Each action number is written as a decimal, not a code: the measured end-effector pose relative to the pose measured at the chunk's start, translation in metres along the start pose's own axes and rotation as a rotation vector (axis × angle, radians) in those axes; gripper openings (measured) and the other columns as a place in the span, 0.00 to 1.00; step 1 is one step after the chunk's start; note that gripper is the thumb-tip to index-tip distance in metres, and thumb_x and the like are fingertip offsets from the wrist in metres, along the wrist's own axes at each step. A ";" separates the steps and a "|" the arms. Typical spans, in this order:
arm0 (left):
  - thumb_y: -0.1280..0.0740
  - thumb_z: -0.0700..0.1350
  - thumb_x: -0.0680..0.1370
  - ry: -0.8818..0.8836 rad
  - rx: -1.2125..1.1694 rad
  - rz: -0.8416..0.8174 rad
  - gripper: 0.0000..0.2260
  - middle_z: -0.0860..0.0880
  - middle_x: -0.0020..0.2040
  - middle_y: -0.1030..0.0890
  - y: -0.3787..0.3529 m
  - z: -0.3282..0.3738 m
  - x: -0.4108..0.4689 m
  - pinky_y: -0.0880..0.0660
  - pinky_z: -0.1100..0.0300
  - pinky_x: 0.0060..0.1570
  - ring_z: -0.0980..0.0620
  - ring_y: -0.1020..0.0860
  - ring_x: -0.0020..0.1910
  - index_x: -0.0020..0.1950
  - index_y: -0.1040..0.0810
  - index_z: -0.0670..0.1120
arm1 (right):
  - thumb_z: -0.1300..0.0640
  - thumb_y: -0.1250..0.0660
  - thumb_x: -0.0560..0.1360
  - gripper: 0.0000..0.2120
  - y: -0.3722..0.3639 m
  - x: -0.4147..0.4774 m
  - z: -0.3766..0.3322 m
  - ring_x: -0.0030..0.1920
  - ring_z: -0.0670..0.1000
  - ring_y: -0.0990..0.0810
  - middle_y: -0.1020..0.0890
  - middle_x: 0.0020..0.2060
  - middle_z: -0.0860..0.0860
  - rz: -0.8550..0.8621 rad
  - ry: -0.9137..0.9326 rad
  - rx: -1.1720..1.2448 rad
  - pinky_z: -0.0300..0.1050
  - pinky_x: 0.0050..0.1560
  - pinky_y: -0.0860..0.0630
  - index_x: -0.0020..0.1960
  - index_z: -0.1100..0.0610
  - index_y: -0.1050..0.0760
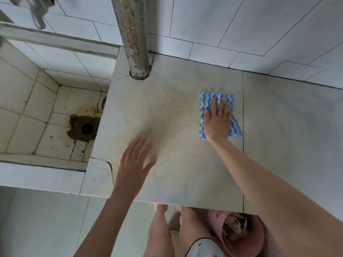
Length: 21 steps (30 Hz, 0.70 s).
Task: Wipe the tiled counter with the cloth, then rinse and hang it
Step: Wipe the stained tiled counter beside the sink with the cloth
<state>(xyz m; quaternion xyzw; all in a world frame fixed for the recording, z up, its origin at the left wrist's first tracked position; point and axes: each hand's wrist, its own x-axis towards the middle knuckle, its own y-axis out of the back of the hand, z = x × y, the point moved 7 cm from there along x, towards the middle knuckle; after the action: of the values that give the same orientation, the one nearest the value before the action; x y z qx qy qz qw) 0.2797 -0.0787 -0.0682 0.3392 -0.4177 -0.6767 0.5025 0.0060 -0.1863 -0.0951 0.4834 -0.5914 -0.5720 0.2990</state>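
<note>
hidden: our right hand is covering the middle of the cloth; we're only seeing its blue-and-white wavy edges sticking out around palm and fingers.
cut off: the tap, left of the pipe, is running off the top edge and blurring out; we aren't making out its shape.
hard to read: the pink bucket, well below the pipe and to its right, is sitting partly under the front edge of the counter; the contents are looking like crumpled scraps, but we can't tell.
right fingers: lying straight and slightly spread, pressing flat on the cloth; nothing is being pinched or curled round.
left fingers: our left hand, below the pipe base, is showing straight, relaxed fingers holding nothing; it's blurring, so we can't tell whether it's touching the counter or hovering just above.
cloth: lying flat on the counter, right of the pipe base and nearer us, just beside a grout line.
stain: a brownish patch is spreading over the counter between the pipe base and the left hand.
sink: the tiled basin is sitting left of the pipe, with its drain showing dark.
</note>
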 end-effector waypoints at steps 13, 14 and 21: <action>0.31 0.48 0.73 0.016 -0.020 0.013 0.27 0.48 0.71 0.33 0.000 -0.002 0.000 0.39 0.55 0.67 0.49 0.39 0.71 0.71 0.35 0.47 | 0.48 0.58 0.83 0.24 -0.031 -0.128 -0.071 0.76 0.55 0.48 0.41 0.75 0.53 0.013 0.637 -0.021 0.52 0.74 0.47 0.75 0.54 0.43; 0.32 0.49 0.74 0.015 -0.019 0.015 0.27 0.48 0.71 0.34 0.001 -0.002 0.000 0.38 0.55 0.67 0.49 0.39 0.71 0.71 0.34 0.48 | 0.47 0.58 0.83 0.24 -0.031 -0.131 -0.062 0.76 0.54 0.48 0.41 0.75 0.53 0.004 0.645 -0.028 0.52 0.74 0.48 0.75 0.54 0.43; 0.31 0.48 0.73 0.046 -0.028 0.000 0.25 0.50 0.70 0.31 0.003 -0.003 0.004 0.33 0.51 0.63 0.48 0.34 0.69 0.69 0.32 0.51 | 0.44 0.61 0.81 0.28 -0.009 -0.037 -0.004 0.75 0.58 0.45 0.40 0.74 0.56 -0.006 0.375 -0.093 0.53 0.73 0.50 0.75 0.57 0.43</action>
<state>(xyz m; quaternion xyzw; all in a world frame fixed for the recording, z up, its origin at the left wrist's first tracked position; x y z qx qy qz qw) 0.2829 -0.0839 -0.0670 0.3475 -0.3965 -0.6746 0.5167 0.0251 -0.1526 -0.0959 0.5688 -0.4967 -0.4995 0.4246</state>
